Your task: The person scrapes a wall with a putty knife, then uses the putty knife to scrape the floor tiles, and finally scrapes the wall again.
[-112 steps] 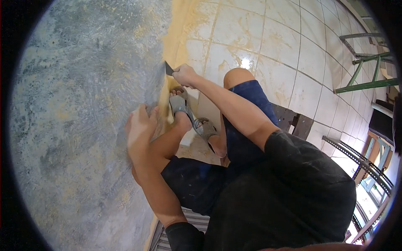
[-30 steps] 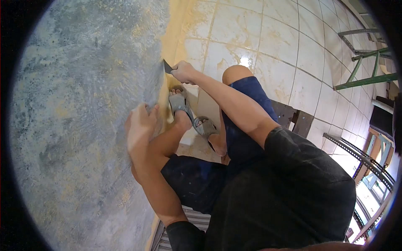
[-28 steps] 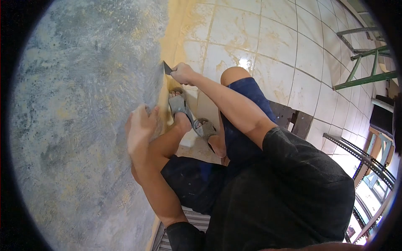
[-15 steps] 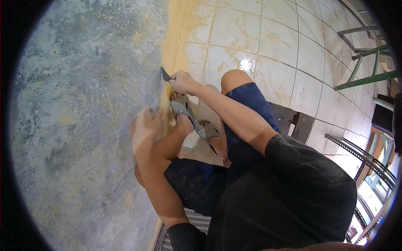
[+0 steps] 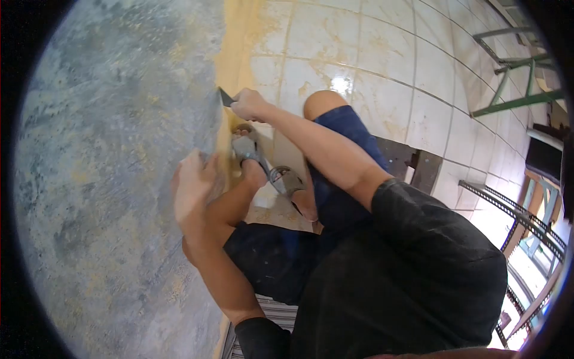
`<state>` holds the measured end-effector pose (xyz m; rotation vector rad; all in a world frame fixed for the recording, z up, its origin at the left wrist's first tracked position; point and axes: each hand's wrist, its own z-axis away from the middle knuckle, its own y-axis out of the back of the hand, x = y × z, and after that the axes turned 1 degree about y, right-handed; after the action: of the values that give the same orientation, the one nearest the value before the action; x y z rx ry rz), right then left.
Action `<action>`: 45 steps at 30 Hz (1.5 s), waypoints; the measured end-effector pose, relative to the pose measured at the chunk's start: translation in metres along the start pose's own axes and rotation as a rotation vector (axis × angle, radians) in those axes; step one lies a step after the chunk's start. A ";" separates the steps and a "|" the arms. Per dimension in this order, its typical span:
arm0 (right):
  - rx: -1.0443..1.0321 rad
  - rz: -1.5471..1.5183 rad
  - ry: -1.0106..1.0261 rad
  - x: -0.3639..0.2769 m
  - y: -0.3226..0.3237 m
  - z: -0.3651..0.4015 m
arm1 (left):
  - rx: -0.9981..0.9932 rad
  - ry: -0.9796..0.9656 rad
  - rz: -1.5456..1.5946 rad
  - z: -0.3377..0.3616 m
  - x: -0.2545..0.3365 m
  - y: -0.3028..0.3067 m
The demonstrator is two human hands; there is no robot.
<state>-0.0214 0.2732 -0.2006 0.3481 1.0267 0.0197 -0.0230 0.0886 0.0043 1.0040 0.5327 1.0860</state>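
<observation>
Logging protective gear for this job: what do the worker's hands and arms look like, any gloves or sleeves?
No gloves: the left hand and right hand are bare, with no watch or ring visible, though the left is blurred. Forearms are bare too. The black left sleeve and right sleeve end near the elbows.

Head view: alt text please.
A crouching person's right hand presses a dark flat scraper against a mottled grey wall near its base. The left hand lies flat on that wall; yellow dust lines the cream tiled floor.
</observation>
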 end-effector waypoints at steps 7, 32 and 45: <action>0.434 -0.171 0.068 -0.029 -0.063 0.051 | -0.005 -0.002 0.021 -0.004 0.004 0.011; 0.628 -0.594 0.146 -0.123 -0.062 0.127 | -0.028 -0.006 0.132 -0.004 -0.058 -0.005; 0.333 -0.310 -0.058 -0.015 -0.025 0.038 | -0.040 0.061 -0.031 0.002 -0.024 -0.007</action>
<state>-0.0010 0.2367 -0.1778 0.4851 1.0175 -0.4424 -0.0279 0.0648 -0.0031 0.9273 0.5716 1.0987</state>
